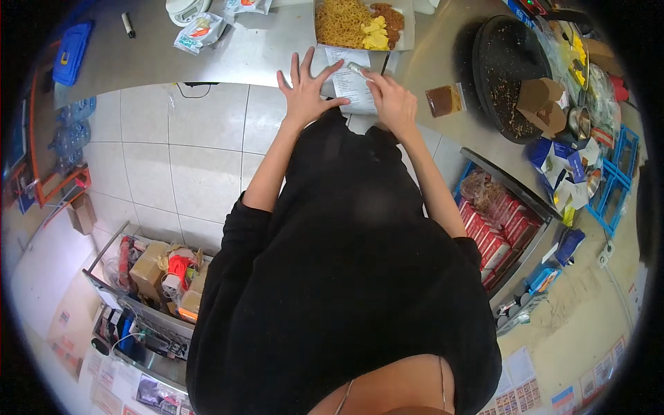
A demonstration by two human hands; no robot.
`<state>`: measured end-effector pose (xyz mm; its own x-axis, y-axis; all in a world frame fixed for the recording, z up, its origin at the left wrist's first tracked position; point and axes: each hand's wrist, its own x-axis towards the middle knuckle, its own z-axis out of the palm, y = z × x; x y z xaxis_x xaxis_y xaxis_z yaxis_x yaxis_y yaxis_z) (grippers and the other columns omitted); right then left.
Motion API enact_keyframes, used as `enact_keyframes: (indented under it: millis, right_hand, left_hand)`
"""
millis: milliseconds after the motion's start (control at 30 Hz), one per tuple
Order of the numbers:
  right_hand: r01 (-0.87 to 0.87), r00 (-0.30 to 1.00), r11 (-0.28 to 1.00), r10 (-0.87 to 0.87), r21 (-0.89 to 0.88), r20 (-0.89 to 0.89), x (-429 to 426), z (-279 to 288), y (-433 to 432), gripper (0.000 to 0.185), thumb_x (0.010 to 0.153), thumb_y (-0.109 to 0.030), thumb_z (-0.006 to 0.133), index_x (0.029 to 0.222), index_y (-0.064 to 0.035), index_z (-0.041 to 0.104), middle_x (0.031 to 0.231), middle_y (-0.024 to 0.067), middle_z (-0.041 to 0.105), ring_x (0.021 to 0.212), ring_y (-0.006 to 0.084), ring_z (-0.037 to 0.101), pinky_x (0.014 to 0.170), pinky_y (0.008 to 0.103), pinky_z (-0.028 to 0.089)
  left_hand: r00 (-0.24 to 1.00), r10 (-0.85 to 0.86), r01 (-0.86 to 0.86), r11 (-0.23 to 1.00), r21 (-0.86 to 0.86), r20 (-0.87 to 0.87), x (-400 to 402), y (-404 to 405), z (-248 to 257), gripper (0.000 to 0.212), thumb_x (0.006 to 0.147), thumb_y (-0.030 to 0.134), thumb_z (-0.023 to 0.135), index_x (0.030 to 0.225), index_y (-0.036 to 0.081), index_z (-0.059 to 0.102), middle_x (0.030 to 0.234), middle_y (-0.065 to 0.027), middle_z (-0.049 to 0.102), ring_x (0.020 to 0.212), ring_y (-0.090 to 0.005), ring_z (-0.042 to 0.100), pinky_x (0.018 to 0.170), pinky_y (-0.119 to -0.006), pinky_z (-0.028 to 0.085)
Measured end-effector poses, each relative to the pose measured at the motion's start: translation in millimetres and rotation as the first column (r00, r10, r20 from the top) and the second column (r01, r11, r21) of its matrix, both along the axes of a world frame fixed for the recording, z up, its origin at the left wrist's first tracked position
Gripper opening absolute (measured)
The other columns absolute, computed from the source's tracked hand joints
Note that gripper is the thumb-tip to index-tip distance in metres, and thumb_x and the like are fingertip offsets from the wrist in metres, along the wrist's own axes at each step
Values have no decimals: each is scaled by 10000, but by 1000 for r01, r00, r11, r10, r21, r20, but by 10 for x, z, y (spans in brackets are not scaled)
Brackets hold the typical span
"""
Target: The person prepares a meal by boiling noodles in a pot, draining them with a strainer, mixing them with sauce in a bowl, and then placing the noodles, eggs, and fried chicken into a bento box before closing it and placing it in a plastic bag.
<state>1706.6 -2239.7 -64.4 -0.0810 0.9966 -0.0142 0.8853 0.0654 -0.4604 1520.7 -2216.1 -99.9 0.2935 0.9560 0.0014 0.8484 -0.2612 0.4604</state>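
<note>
A long printed paper slip [350, 85] lies at the counter's near edge, its lower end reaching past it. My left hand [306, 96] is spread flat, with thumb and index finger touching the slip's left side. From the right, my right hand [394, 101] grips a small whitish cylindrical stick [356, 67], whose end is over the slip's upper right part. Whether it is a pen or a glue stick cannot be made out. Just beyond the slip stands an open paper box [408, 41] holding noodles [342, 23], scrambled egg [375, 33] and browned meat [389, 15].
On the steel counter [249, 62] are a sauce sachet [445, 100], a white kitchen scale [181, 13], printed packets [199, 33], a marker [128, 25] and a blue lid [72, 52]. A round black tray [503, 67] stands right. Open drawers [503, 223] flank me.
</note>
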Motion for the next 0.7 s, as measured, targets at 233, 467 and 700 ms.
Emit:
enact_keyframes:
  millis: [233,467,700]
  right_hand:
    - [-112,992,988,117,-105,43,-42,117,-378,223,838,-258,484,1044,-253,569,802,58,589,603,279,599,507,397,470]
    - [18,992,1000,-20,20,125,234,-158,-189,251,835,-275,494,1077,-262,559,780,49,589,617,283,601,523,394,469]
    - [254,861,953,-300,-164,-410,278,-205,-88,358,723,-323,639,985,-81,607,866,147,602,788,312,593,676,372,450]
  left_hand:
    - [999,6,-5,1000,16,-48,-12,-10,-19,764,523,648,643,1222,441,414,1414,-77,172,1306,-358,75,917,-674,43]
    - [999,12,-11,1000,26,-41,12,-18,-1,758,525,637,650,1220,442,418,1409,-78,186,1305,-357,86,913,-679,39]
    - [998,-4,6,1000,29,-62,30,17,27,773,514,622,665,1222,428,423,1402,-82,197,1302,-364,89,905,-688,36]
